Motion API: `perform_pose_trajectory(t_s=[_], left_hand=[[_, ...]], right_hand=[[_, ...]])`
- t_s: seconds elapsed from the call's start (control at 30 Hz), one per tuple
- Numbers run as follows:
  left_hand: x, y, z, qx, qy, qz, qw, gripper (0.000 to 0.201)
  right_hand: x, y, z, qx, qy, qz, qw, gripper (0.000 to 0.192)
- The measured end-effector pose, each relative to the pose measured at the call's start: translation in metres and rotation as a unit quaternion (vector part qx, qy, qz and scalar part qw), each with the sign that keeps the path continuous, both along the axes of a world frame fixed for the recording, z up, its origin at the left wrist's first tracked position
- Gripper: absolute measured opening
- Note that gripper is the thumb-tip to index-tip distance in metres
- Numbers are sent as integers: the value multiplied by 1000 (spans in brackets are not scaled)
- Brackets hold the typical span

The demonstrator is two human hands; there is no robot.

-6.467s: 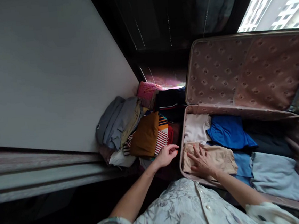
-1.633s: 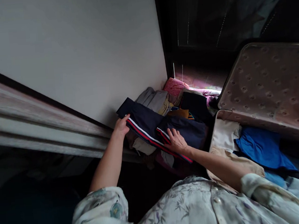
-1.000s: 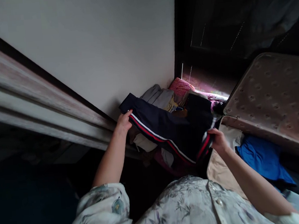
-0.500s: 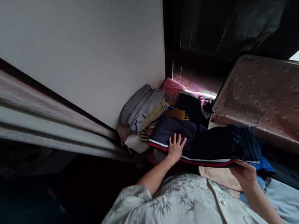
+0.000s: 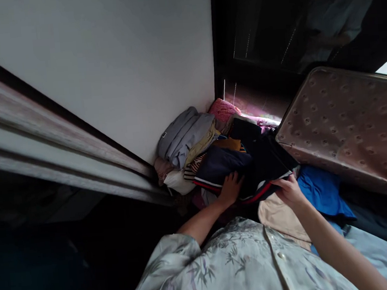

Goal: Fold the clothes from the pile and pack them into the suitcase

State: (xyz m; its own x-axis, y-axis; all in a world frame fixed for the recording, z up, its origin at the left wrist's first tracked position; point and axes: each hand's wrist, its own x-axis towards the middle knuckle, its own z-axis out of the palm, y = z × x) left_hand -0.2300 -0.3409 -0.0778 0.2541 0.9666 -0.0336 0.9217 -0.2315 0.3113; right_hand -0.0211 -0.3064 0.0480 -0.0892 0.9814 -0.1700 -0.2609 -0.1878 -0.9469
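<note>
Dark navy trousers [image 5: 220, 163] with a white and red side stripe lie across the clothes in front of me. My left hand [image 5: 231, 189] rests on them near the middle, palm down with its fingers apart. On the other end, my right hand [image 5: 287, 189] pinches the striped edge, thumb on top, and holds that part raised and bent inward. Just behind the trousers are a mustard cloth [image 5: 229, 144] and a striped garment [image 5: 192, 166]. Below my right hand lies a beige garment [image 5: 283, 218], with a bright blue one [image 5: 322, 190] to its right.
Folded grey clothes [image 5: 188, 136] are stacked against the white wall panel [image 5: 105, 71]. An open suitcase lid [image 5: 354, 126] with patterned lining stands at the right. Pink fabric [image 5: 224, 110] lies in the back corner. Light blue cloth [image 5: 372, 246] is at the lower right.
My right hand has moved left and up, bringing the far end of the trousers inward, so the bright blue garment shows more. My left hand stays on the trousers.
</note>
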Motion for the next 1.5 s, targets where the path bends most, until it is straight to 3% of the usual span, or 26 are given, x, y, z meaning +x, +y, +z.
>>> perform_pose_trajectory(t_s=[0.1,0.23,0.3,0.43,0.53,0.6,0.67,0.73,0.8,0.87,0.9,0.93,0.97,1.03,1.13,1.2,1.33,1.5], left_hand=[[4,7,10,2,-27,35,999,54],[16,8,24,33,-111,62,991,68],[26,8,21,28,-103,37,994,69],[37,7,-3,-32,-18,-13,999,60],[27,2,-8,-54,-13,-36,998,69],[13,-4,1,-63,-60,-63,994,76],[-7,-11,15,-51,-169,-56,983,64],[-35,-17,27,-22,-332,36,943,41],[-69,-19,35,5,-492,194,849,42],[-103,-17,37,7,-584,336,739,54],[-119,-14,37,-4,-600,384,702,58],[-132,-10,36,-21,-601,412,685,60],[-141,-5,35,-40,-592,417,689,60],[-151,5,32,-68,-549,374,744,55],[-148,18,28,-62,-416,285,861,73],[-142,25,27,-53,-311,263,912,88],[-130,36,32,-71,-189,253,946,92],[-123,52,39,-131,-143,256,947,51]], right_hand=[[-15,0,10,-44,12,33,998,40],[5,-5,8,-40,13,-37,998,50],[18,-8,4,-25,10,-74,997,49],[33,-18,-7,-10,3,-127,992,46],[35,-24,-13,-6,-13,-133,991,45],[31,-24,-15,6,-33,-131,991,43],[16,-21,-17,32,-77,-108,991,38],[-11,-15,-20,77,-154,-32,985,38],[-47,-9,-28,138,-260,113,949,55],[-82,-4,-42,182,-375,282,864,74],[-96,-3,-50,188,-426,352,812,79],[-106,-2,-60,192,-469,406,761,82],[-113,-2,-69,193,-500,441,720,83],[-116,-1,-85,197,-531,460,684,83],[-105,3,-97,181,-537,430,703,78],[-97,8,-98,158,-538,425,711,78],[-90,16,-96,133,-526,424,725,81],[-80,14,-99,116,-496,401,762,84]])
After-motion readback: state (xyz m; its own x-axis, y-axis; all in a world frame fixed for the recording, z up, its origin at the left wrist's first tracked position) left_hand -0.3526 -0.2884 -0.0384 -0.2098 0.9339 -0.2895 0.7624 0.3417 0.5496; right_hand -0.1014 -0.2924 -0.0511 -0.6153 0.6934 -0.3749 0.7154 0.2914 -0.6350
